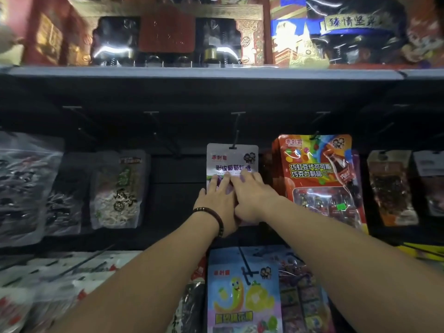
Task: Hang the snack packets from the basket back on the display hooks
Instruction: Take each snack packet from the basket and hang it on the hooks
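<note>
Glossy flat packet — thin wire hook.

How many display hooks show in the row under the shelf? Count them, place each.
4: far-left hook, left-centre hook, centre hook carrying the white packet, right hook above the orange packet. More may hide in the dark at far right.

snack packet: white, purple print, red logo | hanging upright on display hook through its top slot | middle row, just left of orange packet
</note>
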A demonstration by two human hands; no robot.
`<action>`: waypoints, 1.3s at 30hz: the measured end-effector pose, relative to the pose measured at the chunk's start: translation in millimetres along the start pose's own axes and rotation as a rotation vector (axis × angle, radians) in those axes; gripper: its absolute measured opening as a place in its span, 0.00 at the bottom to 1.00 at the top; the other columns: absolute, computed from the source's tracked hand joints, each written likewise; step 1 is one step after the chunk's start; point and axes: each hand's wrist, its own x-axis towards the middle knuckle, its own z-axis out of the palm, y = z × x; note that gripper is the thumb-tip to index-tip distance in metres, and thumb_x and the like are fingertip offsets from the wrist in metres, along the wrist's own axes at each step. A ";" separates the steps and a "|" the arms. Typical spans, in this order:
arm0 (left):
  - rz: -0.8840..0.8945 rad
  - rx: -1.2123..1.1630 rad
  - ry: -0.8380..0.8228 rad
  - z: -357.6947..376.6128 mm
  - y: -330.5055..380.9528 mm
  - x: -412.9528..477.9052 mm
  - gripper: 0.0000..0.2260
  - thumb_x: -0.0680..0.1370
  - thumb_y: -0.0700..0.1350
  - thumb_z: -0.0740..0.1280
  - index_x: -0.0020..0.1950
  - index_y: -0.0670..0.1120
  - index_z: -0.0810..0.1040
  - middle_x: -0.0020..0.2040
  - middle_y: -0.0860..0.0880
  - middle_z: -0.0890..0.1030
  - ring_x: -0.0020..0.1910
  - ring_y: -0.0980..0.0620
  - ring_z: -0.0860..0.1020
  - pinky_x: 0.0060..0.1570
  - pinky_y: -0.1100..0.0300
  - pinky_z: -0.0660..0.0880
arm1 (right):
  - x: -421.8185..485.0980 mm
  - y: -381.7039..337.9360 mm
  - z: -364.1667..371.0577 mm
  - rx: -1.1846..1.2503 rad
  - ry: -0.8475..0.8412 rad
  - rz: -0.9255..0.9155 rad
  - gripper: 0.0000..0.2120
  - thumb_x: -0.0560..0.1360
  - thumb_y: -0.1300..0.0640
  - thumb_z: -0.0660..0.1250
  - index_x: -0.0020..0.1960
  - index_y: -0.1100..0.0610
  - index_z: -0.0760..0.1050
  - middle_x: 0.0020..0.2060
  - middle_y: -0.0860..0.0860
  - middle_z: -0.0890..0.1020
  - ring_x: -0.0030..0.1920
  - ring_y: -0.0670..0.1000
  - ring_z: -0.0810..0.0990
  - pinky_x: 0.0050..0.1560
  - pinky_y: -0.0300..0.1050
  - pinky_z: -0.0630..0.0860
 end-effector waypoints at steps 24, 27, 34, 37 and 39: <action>0.146 -0.207 0.321 -63.2 96.8 -45.5 0.38 0.80 0.58 0.66 0.84 0.57 0.48 0.86 0.47 0.42 0.85 0.40 0.44 0.81 0.40 0.58 | -128.4 91.7 -57.0 -0.087 0.535 0.209 0.27 0.78 0.47 0.68 0.75 0.51 0.70 0.73 0.56 0.72 0.72 0.59 0.71 0.67 0.60 0.77; 0.193 -0.108 0.222 -56.8 119.0 -33.4 0.42 0.80 0.58 0.66 0.85 0.59 0.42 0.85 0.49 0.32 0.84 0.40 0.35 0.82 0.36 0.51 | -133.5 108.4 -46.9 -0.006 0.347 0.332 0.33 0.80 0.43 0.65 0.82 0.43 0.58 0.84 0.54 0.56 0.82 0.62 0.58 0.76 0.68 0.68; 0.152 -0.117 0.067 -34.0 141.4 -8.0 0.41 0.79 0.54 0.65 0.85 0.58 0.42 0.86 0.51 0.34 0.84 0.41 0.34 0.81 0.33 0.51 | -118.0 122.3 -18.0 0.163 0.181 0.329 0.39 0.84 0.40 0.62 0.86 0.36 0.41 0.87 0.50 0.39 0.86 0.65 0.41 0.83 0.71 0.54; 0.129 -0.108 0.082 -19.8 141.9 2.3 0.41 0.78 0.53 0.64 0.85 0.56 0.44 0.86 0.49 0.35 0.84 0.39 0.34 0.82 0.33 0.51 | -108.6 127.1 -13.4 0.147 0.141 0.317 0.42 0.83 0.41 0.65 0.86 0.36 0.40 0.87 0.51 0.38 0.86 0.65 0.41 0.82 0.69 0.55; 0.127 -0.097 0.086 -10.8 141.2 10.0 0.41 0.78 0.55 0.65 0.85 0.56 0.45 0.86 0.48 0.36 0.84 0.38 0.35 0.82 0.34 0.51 | -101.3 132.3 -11.2 0.135 0.150 0.306 0.41 0.83 0.42 0.65 0.86 0.37 0.43 0.87 0.51 0.40 0.86 0.65 0.42 0.82 0.68 0.57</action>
